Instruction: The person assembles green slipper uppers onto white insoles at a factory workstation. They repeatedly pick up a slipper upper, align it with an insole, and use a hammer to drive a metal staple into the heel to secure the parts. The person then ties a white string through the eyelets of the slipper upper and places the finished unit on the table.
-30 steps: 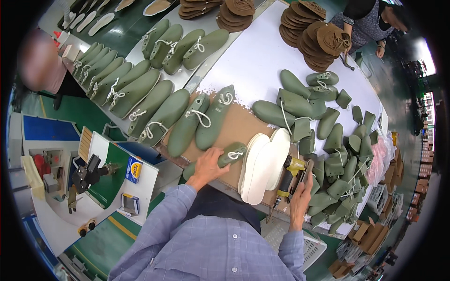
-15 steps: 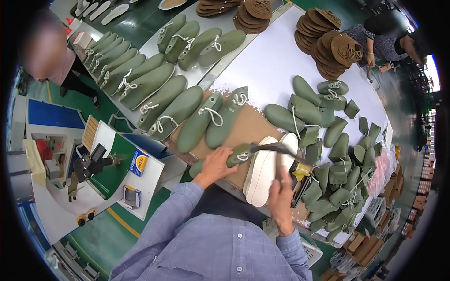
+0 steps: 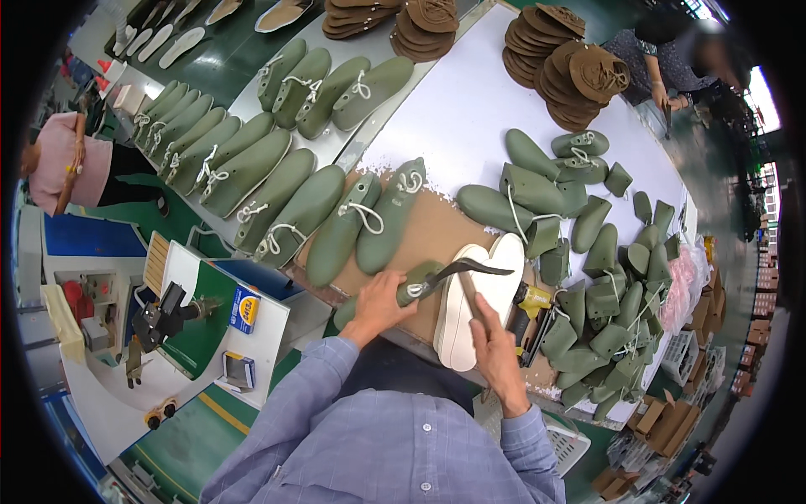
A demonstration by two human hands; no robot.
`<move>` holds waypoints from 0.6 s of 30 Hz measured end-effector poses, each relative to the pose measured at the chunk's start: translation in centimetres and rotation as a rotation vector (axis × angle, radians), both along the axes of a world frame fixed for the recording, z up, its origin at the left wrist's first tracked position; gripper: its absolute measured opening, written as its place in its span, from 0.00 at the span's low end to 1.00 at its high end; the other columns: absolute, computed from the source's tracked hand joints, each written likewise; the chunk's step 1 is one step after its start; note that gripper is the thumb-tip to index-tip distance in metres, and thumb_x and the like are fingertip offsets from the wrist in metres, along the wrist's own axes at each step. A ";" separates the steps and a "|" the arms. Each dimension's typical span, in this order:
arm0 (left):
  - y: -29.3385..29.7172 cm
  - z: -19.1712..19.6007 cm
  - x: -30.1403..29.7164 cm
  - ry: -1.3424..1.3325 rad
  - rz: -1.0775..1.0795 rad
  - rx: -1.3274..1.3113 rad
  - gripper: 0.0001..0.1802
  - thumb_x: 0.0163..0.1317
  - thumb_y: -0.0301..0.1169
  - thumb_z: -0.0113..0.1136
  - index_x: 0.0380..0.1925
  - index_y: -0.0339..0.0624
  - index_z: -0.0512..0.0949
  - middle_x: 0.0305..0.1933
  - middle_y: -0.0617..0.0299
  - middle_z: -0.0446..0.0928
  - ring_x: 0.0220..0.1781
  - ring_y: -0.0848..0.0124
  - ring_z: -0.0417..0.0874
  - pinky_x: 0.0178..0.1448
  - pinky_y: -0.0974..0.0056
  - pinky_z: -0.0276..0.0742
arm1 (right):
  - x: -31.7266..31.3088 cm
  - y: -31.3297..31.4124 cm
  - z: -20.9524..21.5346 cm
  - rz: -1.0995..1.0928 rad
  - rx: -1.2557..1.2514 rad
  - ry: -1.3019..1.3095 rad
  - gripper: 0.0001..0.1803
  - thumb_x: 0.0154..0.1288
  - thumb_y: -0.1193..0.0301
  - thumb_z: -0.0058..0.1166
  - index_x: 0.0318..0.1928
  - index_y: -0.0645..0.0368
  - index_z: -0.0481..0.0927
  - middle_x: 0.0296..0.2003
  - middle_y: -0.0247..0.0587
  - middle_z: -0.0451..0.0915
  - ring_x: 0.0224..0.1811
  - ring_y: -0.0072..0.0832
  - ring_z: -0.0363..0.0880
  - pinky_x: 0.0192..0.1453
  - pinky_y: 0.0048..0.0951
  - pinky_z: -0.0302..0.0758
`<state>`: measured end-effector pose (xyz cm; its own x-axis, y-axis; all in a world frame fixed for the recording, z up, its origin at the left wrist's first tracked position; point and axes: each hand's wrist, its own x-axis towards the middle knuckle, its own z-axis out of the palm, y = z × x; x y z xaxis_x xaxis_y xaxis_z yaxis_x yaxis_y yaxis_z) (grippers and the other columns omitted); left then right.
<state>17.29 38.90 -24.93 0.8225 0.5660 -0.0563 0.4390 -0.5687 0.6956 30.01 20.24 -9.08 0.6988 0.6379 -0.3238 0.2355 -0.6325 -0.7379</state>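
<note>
One green shoe last (image 3: 425, 275) lies at the near edge of the table (image 3: 445, 109), and from my distant place I see the left hand (image 3: 379, 304) upon it. The fingers of this hand are bent around its middle, so they hold it; a white lace is on its upper side, near the fingers. The right hand (image 3: 497, 357) has its fingers closed around the handle of a hammer (image 3: 474, 286). The dark, curved head of this hammer is above: one end is near the last, and the other end extends over the white soles (image 3: 460, 328). I cannot tell if the head touches the last.

These soles lie side by side, some on top of others, just to the right of the last. Right of them I find a yellow and black power tool (image 3: 531, 301), partly hidden by the right hand. Beyond the left hand, two more lasts (image 3: 391, 217) with laces lie on a brown patch (image 3: 453, 220) of the table. Many loose lasts (image 3: 601, 299) make a heap on the right side, beside pink plastic wrap (image 3: 682, 294). At the far end I notice piles of brown shoe uppers (image 3: 579, 80), and a co-worker (image 3: 651, 63) is near them.
</note>
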 end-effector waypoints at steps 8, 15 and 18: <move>-0.2 0.4 -0.2 0.055 -0.033 -0.030 0.33 0.50 0.42 0.77 0.55 0.46 0.77 0.51 0.56 0.82 0.57 0.55 0.81 0.56 0.48 0.78 | -2.8 -1.1 -4.3 0.007 0.070 -0.072 0.28 0.74 0.74 0.55 0.72 0.53 0.68 0.55 0.65 0.81 0.55 0.54 0.84 0.59 0.43 0.79; 0.0 1.3 0.3 0.057 -0.074 -0.028 0.34 0.51 0.42 0.77 0.57 0.45 0.77 0.53 0.53 0.82 0.58 0.53 0.80 0.59 0.49 0.78 | -2.5 -5.5 -4.9 -0.280 0.065 -0.354 0.26 0.73 0.76 0.56 0.70 0.57 0.72 0.53 0.60 0.84 0.46 0.46 0.88 0.48 0.39 0.82; -0.2 0.6 0.0 0.042 -0.064 -0.036 0.34 0.51 0.43 0.77 0.58 0.45 0.77 0.55 0.52 0.81 0.57 0.52 0.80 0.59 0.49 0.78 | -2.3 -8.0 -5.6 -0.515 0.048 -0.351 0.24 0.72 0.77 0.56 0.68 0.62 0.74 0.54 0.54 0.84 0.47 0.43 0.85 0.51 0.38 0.80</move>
